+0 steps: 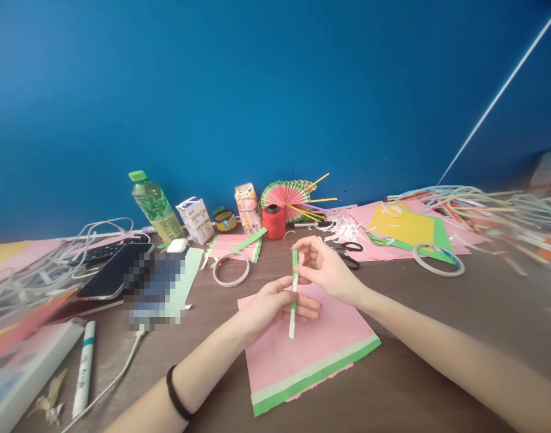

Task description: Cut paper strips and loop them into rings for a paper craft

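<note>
Green and white, the paper strip (294, 294) stands almost upright above the pink paper sheet (302, 343). The left hand (270, 304) pinches its middle. The right hand (323, 264) pinches its top. A tape ring (231, 269) lies far left of them.

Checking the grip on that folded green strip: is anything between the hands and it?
Nothing visible. The left hand pinches the folded strip at its middle, the right hand holds its top end, above the pink sheet.

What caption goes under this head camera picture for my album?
Left hand and right hand pinch a narrow green-and-white paper strip above a pink sheet on a cluttered craft table.
</note>
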Action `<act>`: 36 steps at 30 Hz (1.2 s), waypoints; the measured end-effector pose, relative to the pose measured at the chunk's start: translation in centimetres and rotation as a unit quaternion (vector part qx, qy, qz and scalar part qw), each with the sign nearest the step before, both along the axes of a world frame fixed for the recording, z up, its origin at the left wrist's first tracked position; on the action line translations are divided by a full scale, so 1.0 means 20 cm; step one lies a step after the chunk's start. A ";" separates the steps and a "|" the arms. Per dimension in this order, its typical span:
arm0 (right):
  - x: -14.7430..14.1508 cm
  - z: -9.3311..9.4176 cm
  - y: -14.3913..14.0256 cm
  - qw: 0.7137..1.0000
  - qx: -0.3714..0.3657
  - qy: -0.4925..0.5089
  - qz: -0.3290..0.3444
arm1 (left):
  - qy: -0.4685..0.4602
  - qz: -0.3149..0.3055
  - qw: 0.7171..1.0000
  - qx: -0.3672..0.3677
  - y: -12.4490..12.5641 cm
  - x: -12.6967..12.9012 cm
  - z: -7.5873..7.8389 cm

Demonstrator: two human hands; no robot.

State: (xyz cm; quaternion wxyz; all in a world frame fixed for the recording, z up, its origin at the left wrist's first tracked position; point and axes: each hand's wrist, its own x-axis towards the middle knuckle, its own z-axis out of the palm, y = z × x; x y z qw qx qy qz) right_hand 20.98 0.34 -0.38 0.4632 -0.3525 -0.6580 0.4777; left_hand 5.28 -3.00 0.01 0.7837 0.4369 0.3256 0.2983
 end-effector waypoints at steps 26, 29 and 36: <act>-0.01 0.02 -0.02 0.996 0.040 -0.078 -0.006 | 0.046 -0.031 0.997 0.058 0.00 0.00 -0.03; -0.01 0.02 -0.02 0.996 0.035 -0.081 -0.004 | 0.045 -0.034 0.997 0.061 0.00 0.00 -0.03; -0.01 0.02 -0.02 0.996 0.044 -0.079 -0.004 | 0.068 -0.011 0.996 0.062 0.01 0.01 -0.02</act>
